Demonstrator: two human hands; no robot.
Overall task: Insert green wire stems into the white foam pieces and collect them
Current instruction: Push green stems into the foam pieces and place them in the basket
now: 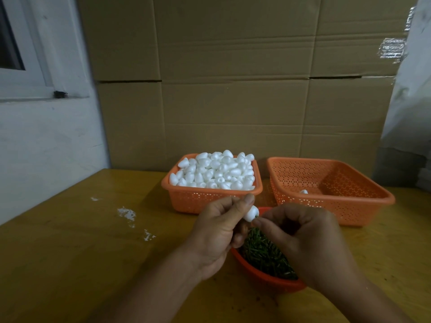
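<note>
My left hand [218, 226] pinches one white foam piece [251, 213] between thumb and fingers, just above a small red basket [268, 279] full of green wire stems [263, 255]. My right hand [300, 238] has its fingers curled, with the fingertips pressed against the end of that foam piece; a speck of green shows there, the stem itself is hidden. Behind stands an orange basket [186, 197] heaped with white foam pieces [215, 171]. A second orange basket [349, 206] on the right holds one foam piece [304, 191].
Everything sits on a yellow wooden table [81, 252] with white crumbs [127, 214] on its left half. Large cardboard boxes [233, 89] stand behind the baskets, a white wall with a window frame on the left, and grey plastic wrap on the right.
</note>
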